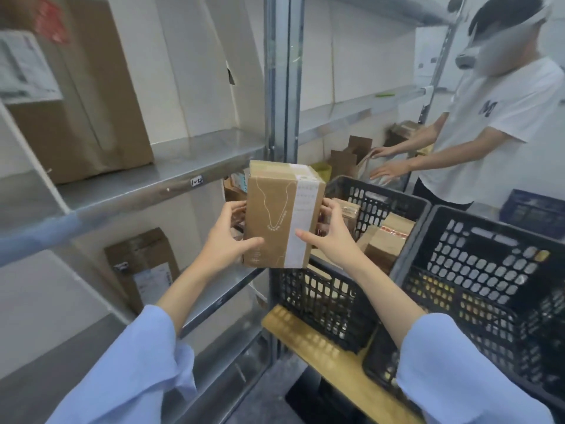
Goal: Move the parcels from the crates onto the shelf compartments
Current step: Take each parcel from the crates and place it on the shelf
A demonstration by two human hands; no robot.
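Observation:
A brown cardboard parcel (279, 209) with a white label strip is held upright in the air between my hands, in front of the metal shelf (159, 182). My left hand (227, 237) grips its left side, thumb across the front. My right hand (331, 232) grips its right side, thumb on the label. Just behind and to the right stands a black crate (321, 298) with several more brown parcels (386, 240) inside.
A second black crate (477, 270) sits at the right on a wooden cart deck (324, 353). A large box (82, 96) fills the upper left compartment; a flat brown package (143, 264) leans in the one below. Another person (504, 117) reaches into the shelf at the right.

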